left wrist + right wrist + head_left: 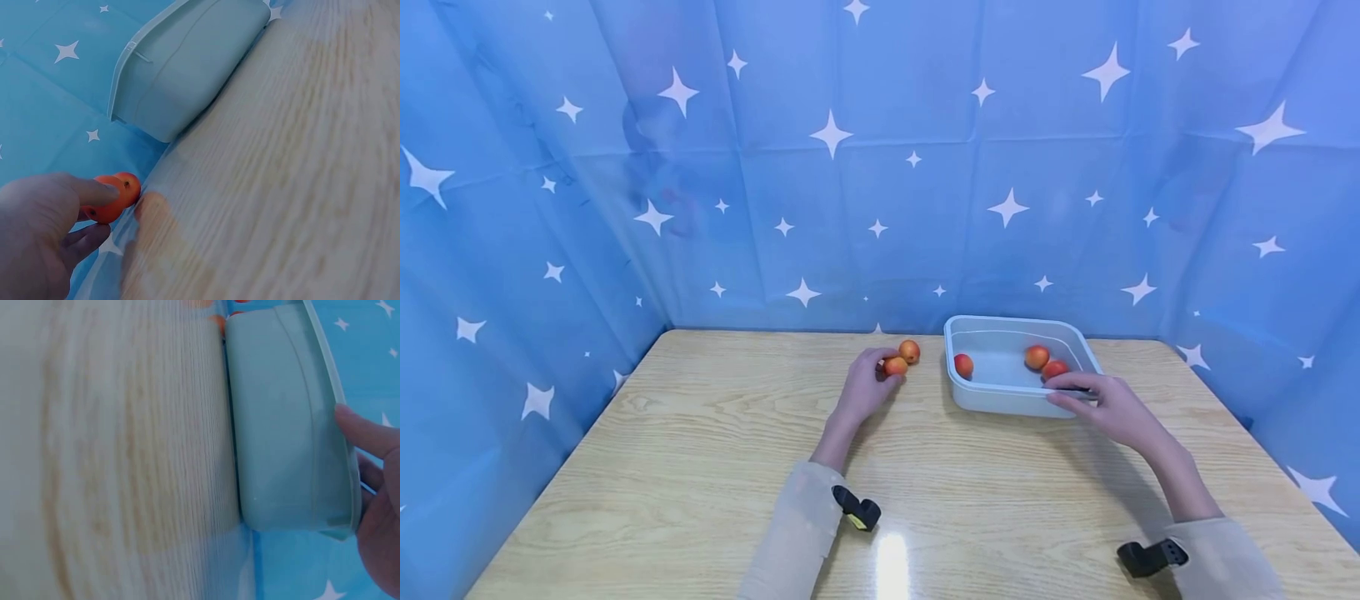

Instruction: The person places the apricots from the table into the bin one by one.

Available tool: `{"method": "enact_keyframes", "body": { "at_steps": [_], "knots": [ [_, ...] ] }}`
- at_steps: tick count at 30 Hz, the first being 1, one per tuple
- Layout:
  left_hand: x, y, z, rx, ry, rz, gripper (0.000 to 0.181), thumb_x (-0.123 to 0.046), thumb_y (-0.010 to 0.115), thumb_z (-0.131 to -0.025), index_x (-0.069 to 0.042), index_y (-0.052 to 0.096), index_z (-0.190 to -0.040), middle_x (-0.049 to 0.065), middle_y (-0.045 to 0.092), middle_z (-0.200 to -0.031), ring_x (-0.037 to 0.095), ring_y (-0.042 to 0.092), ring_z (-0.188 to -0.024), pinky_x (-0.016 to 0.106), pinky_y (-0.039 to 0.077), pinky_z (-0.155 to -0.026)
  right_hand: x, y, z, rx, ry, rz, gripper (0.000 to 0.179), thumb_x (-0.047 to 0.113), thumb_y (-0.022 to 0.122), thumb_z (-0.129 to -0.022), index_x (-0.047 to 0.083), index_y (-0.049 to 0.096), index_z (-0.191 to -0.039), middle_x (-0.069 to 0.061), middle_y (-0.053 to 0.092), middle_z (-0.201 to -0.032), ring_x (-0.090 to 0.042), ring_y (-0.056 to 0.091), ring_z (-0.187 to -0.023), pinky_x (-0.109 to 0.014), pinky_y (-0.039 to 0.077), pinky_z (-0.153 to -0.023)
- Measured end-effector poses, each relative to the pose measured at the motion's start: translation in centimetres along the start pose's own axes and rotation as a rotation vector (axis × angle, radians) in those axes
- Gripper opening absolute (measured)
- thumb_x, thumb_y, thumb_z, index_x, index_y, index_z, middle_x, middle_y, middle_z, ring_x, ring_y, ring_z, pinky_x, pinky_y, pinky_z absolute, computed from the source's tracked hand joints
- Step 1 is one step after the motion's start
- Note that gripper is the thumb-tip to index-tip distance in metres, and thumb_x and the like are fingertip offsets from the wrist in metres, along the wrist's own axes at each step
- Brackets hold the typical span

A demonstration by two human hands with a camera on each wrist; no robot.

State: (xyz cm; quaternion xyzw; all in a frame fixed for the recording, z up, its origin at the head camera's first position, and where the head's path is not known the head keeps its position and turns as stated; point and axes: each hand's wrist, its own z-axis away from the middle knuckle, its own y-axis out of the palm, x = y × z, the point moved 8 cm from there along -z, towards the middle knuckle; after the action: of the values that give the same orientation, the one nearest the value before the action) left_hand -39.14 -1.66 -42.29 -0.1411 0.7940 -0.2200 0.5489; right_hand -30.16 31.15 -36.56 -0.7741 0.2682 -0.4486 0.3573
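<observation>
Near the table's far edge, my left hand [867, 383] pinches a small orange-red fruit [895, 367], apricot-like, between thumb and fingers. A second such fruit [909, 351] sits just beyond it, touching or nearly so; in the left wrist view the two overlap. To the right stands a pale blue plastic container [1000, 400]. Inside it, one red-orange fruit [963, 365] lies by the left wall and two more, an upper fruit [1037, 357] and a lower fruit [1055, 370], lie toward the right. My right hand [1108, 408] grips the container's rim at its near right corner, fingers partly hidden behind the wall.
The wood-grain table [700, 467] spreads toward me beneath both forearms. Directly behind its far edge hangs a blue curtain [775, 183] with white stars, which also runs along both sides. A dark wrist camera [857, 508] sits on the left sleeve and another camera [1150, 557] on the right.
</observation>
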Motion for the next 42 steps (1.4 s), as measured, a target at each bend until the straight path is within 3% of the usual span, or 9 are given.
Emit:
{"method": "enact_keyframes", "body": {
  "at_steps": [7,16,32,38,42],
  "knots": [
    [-0.6,-0.3,0.0,-0.017,-0.012,0.045,0.044,-0.004,0.076,-0.089,-0.002,0.063,-0.132,0.013,0.061,-0.126,0.025,0.058,-0.104,0.038,0.052,-0.092,-0.1,0.1,0.0,-0.004,-0.008,0.005,0.019,0.016,0.075,-0.092,0.014,0.076,-0.111,0.001,0.071,-0.102,-0.008,0.058,-0.089,-0.025,0.05,-0.071],
    [-2.6,-1.0,-0.3,-0.031,0.023,0.085,0.04,-0.002,0.072,-0.092,0.0,0.064,-0.13,0.014,0.063,-0.121,0.027,0.061,-0.1,0.035,0.054,-0.088,0.0,0.1,0.0,0.002,-0.001,0.008,0.018,0.017,0.074,-0.093,0.015,0.076,-0.111,0.001,0.071,-0.102,-0.01,0.058,-0.089,-0.027,0.05,-0.072],
    [-6.8,-1.1,-0.3,-0.046,0.153,0.086,0.037,-0.005,0.076,-0.089,-0.004,0.067,-0.125,0.01,0.065,-0.116,0.021,0.061,-0.091,0.026,0.056,-0.079,0.0,0.1,0.1,0.003,0.002,-0.006,0.02,0.018,0.075,-0.093,0.014,0.076,-0.112,0.002,0.071,-0.101,-0.012,0.056,-0.086,-0.026,0.046,-0.068],
    [-8.6,-0.6,-0.2,-0.03,0.216,0.072,0.036,-0.003,0.077,-0.088,-0.002,0.069,-0.123,0.011,0.065,-0.117,0.022,0.061,-0.091,0.026,0.056,-0.079,0.0,0.1,0.1,-0.002,-0.007,0.002,0.019,0.017,0.074,-0.093,0.015,0.076,-0.112,0.003,0.071,-0.102,-0.01,0.056,-0.086,-0.026,0.047,-0.069],
    [-9.3,0.1,-0.3,-0.013,0.224,0.072,0.036,-0.003,0.077,-0.087,-0.003,0.069,-0.122,0.01,0.065,-0.117,0.026,0.061,-0.09,0.029,0.055,-0.078,0.0,0.0,0.1,-0.008,-0.022,0.007,0.018,0.016,0.074,-0.093,0.015,0.076,-0.111,0.003,0.071,-0.101,-0.009,0.057,-0.086,-0.026,0.048,-0.069]
  ]
}}
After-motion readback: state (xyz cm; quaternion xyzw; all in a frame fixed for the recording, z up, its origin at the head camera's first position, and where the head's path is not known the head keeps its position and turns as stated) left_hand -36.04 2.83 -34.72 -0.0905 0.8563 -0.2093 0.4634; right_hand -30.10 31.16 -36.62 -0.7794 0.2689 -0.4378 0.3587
